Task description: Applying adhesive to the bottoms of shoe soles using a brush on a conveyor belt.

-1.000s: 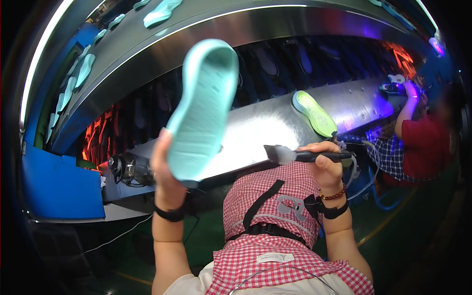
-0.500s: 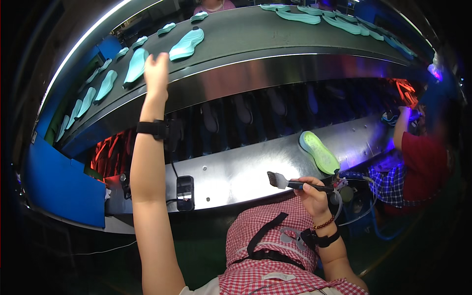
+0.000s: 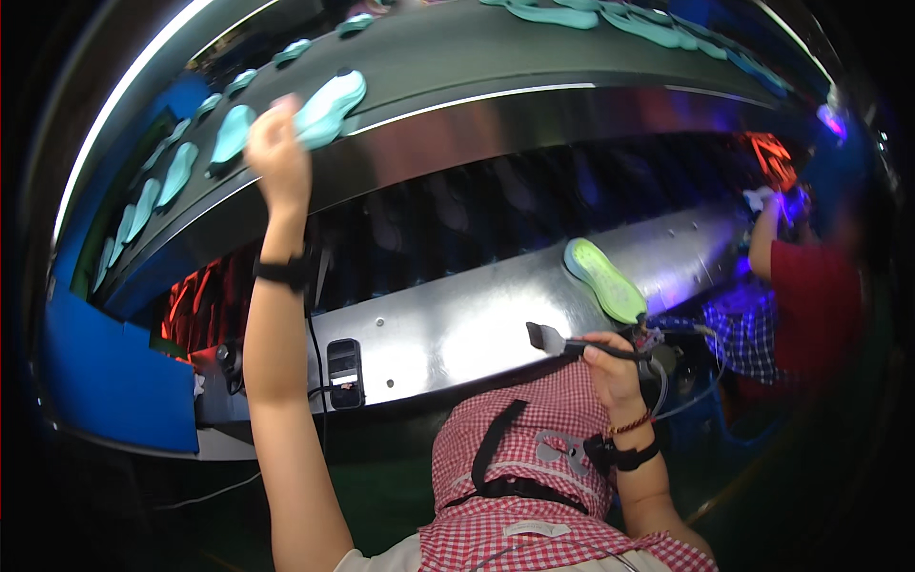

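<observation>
My left hand (image 3: 279, 157) is stretched out over the belt, slightly blurred, its fingers curled at the near end of a teal shoe sole (image 3: 331, 107). The fingers appear closed on the sole's edge; the exact grip is partly hidden. Just left of it lies another teal sole (image 3: 231, 134). My right hand (image 3: 615, 370), in front of my apron, is wrapped round the black handle of a flat brush (image 3: 562, 343). The dark bristles point left, above the metal ledge. Nearby on that ledge lies a yellow-green shoe sole (image 3: 606, 281).
A dark conveyor belt (image 3: 457, 57) carries several teal soles. Below it, dark soles hang behind a metal ledge (image 3: 438, 324) holding a small black device (image 3: 344, 372). A co-worker in a red top (image 3: 810, 300) works at the right. A thin tube (image 3: 710, 381) runs beside the brush.
My left hand has shifted from beside the teal sole to its near end, its fingers curling in. That sole has come slightly nearer to me. The brush stays in my right hand.
</observation>
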A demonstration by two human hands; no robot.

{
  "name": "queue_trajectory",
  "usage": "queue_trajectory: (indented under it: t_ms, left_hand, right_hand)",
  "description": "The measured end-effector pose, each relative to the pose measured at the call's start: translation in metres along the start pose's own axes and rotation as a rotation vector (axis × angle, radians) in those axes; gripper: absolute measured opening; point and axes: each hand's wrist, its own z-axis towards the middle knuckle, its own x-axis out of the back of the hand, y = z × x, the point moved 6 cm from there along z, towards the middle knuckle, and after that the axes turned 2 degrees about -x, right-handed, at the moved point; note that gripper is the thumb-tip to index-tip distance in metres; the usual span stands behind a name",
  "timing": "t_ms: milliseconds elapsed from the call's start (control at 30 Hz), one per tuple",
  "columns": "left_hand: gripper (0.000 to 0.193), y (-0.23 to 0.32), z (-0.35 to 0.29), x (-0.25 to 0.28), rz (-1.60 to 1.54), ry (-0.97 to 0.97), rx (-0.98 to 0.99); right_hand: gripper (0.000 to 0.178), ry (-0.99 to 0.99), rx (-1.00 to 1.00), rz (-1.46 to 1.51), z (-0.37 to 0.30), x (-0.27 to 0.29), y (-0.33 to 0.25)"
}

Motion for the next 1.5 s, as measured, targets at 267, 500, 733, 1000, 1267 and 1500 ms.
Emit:
queue_trajectory:
  t_ms: [267, 500, 733, 1000, 1267, 1500]
  left_hand:
    - [0.041, -0.016, -0.124, 0.045, -1.222, -0.410, 1.030]
    - [0.078, 0.043, -0.308, 0.019, -1.452, -0.439, 1.479]
    - [0.098, 0.115, -0.367, -0.015, -1.620, -0.367, 1.850]
    - [0.079, 0.118, -0.379, -0.030, -1.722, -0.391, 1.629]
    - [0.078, 0.071, -0.364, -0.006, -1.145, -0.128, 1.664]
    - [0.078, 0.109, -0.348, -0.008, -1.397, -0.241, 1.694]
  right_hand:
    - [0.020, 0.097, 0.031, 0.103, 0.014, 0.003, -0.014]
    - [0.022, 0.011, -0.063, 0.045, 0.020, -0.007, 0.003]
    - [0.021, -0.102, -0.187, -0.139, 0.032, -0.035, 0.044]
    - [0.019, -0.084, -0.106, -0.345, 0.048, -0.057, 0.041]
    - [0.022, -0.590, 0.181, -1.039, 0.006, -0.098, 0.027]
    - [0.017, -0.346, -0.177, -0.513, 0.021, -0.094, -0.001]
